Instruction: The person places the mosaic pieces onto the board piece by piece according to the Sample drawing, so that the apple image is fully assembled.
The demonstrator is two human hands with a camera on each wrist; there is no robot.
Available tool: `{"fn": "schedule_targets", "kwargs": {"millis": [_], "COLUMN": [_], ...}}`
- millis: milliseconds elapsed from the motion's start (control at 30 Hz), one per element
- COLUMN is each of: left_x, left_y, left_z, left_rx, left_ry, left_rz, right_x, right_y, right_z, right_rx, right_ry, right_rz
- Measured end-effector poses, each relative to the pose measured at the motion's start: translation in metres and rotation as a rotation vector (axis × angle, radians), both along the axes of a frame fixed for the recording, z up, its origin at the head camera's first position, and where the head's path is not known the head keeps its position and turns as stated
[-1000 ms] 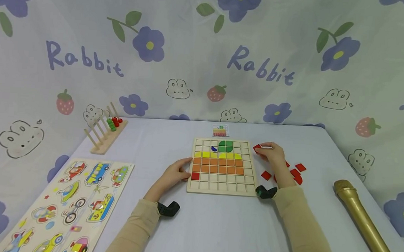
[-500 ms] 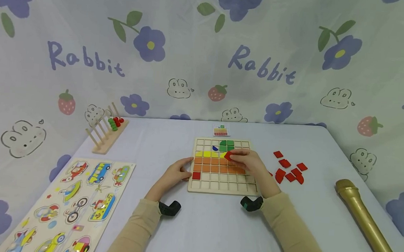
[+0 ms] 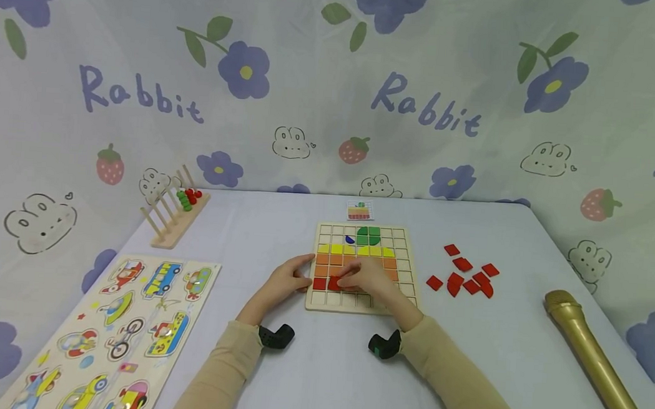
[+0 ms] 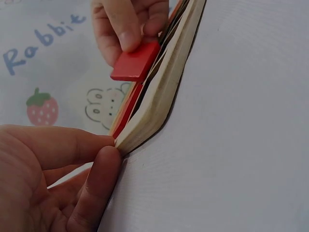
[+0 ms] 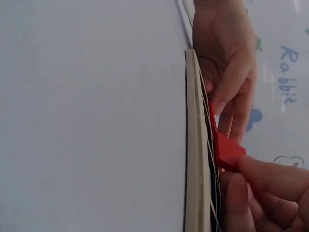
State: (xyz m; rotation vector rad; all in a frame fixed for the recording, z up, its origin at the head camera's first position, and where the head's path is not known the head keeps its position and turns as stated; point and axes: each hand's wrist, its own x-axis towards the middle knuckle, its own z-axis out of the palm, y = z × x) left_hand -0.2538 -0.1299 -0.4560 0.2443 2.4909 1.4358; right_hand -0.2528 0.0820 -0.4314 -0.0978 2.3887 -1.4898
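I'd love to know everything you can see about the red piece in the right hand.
The red piece is a plain, thin, flat tile, looking square, smooth and perhaps of painted wood. The right hand pinches it by one side, tilted over the grid board, right of another red square lying in the board. Whether its lower edge touches the board is unclear.

The right hand (image 3: 372, 277) pinches a red square (image 3: 333, 284) at the grid board's (image 3: 334, 299) eight o'clock; the left hand (image 3: 284, 282) touches its edge at nine. Loose red pieces (image 3: 462, 264) lie beyond three o'clock, a picture card (image 3: 359, 213) beyond twelve.
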Motion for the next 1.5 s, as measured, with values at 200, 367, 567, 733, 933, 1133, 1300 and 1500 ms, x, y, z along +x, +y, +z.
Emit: {"fn": "schedule_targets", "kwargs": {"millis": [200, 367, 567, 733, 933, 1133, 1300, 1500], "left_x": [-0.001, -0.003, -0.003, -0.001, -0.004, -0.004, -0.003, -0.002], "left_y": [0.003, 0.004, 0.003, 0.003, 0.004, 0.003, 0.003, 0.002], "left_z": [0.001, -0.001, -0.001, 0.001, -0.001, -0.002, 0.0, -0.003], "left_rx": [-0.002, -0.007, 0.009, 0.004, -0.023, -0.028, -0.033, -0.029], "left_ry": [0.003, 0.01, 0.021, 0.05, -0.003, -0.004, 0.001, -0.003], "left_rz": [-0.001, -0.003, -0.028, -0.037, 0.014, 0.015, 0.016, 0.02], "right_x": [0.001, 0.002, 0.003, -0.002, -0.011, -0.014, -0.012, -0.006], "right_y": [-0.006, -0.007, -0.006, 0.0, 0.035, 0.091, 0.139, 0.182], "right_z": [0.002, 0.001, 0.0, 0.001, 0.013, 0.024, 0.026, 0.022], "right_rx": [0.207, 0.264, 0.286, 0.181, 0.144, 0.095, 0.028, -0.022], "right_ry": [0.146, 0.206, 0.249, 0.165, 0.166, 0.156, 0.097, 0.042], "right_rz": [0.031, 0.066, 0.086, 0.088, -0.003, -0.132, -0.25, -0.392]}}
